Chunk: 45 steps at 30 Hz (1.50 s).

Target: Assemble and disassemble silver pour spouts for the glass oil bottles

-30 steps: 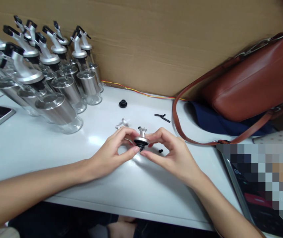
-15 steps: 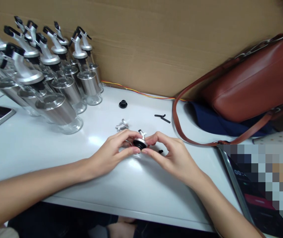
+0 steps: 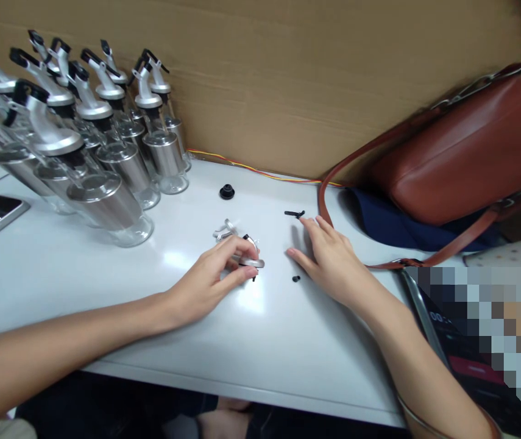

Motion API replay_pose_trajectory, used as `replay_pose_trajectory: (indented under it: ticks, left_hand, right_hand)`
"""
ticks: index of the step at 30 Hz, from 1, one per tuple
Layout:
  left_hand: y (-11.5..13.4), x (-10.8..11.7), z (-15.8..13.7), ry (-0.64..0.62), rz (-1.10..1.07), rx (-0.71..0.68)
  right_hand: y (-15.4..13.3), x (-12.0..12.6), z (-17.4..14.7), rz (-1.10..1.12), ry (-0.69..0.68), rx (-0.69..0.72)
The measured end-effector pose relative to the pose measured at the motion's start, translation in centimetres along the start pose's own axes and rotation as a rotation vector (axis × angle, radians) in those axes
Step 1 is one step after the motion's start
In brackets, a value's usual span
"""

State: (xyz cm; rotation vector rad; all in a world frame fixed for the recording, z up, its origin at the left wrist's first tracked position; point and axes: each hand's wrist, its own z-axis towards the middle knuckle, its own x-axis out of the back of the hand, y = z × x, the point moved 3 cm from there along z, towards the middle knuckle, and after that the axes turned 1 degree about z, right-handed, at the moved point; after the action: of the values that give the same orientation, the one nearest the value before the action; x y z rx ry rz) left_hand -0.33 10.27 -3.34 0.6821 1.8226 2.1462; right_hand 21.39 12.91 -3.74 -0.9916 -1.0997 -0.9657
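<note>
centre frame, the left hand (image 3: 214, 268) pinches a silver pourer spout (image 3: 256, 264); the right hand (image 3: 333, 262), fingers parted beside a black lever (image 3: 293, 213), could, dipping, knock the small black plug (image 3: 295, 278).

Head camera: is looking forward and down from the person's head
Desk (image 3: 264, 341): is lying close below
Cardboard (image 3: 287, 79): is facing it

A brown cardboard wall (image 3: 269, 79) fills 12 o'clock; a pale, glossy tabletop (image 3: 269, 341) spreads below it towards 6 o'clock; 2 patches of reflected light (image 3: 251, 301) gleam at 8 and 6 o'clock.
</note>
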Motion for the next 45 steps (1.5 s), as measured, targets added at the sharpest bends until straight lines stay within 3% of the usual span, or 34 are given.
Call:
replay_pose_trajectory:
  ticks: [6,16,21,25,32,45]
  left_hand:
    - [-0.2,-0.1,-0.3,0.019,-0.019,0.078]
    - [0.3,-0.1,-0.2,-0.019,-0.036,0.140]
    - [0.2,-0.1,-0.2,-0.027,-0.029,0.129]
    - [0.1,-0.2,-0.2,-0.043,-0.026,0.113]
    - [-0.1,-0.4,-0.3,-0.099,-0.037,0.100]
    - [0.3,-0.2,-0.5,-0.060,-0.069,-0.013]
  right_hand:
    - [-0.5,0.9,0.1,0.032,0.092,0.076]
    - [-1.3,1.6,-0.1,-0.005,0.055,0.029]
    - [-2.5,2.3,-0.4,0.238,0.090,0.016]
    - [-4.6,3.2,-1.0,0.422,0.171,0.130]
    - [-6.2,3.8,-1.5,0.484,0.277,0.221]
    - [-5.9,4.1,-1.4,0.622,0.248,0.255]
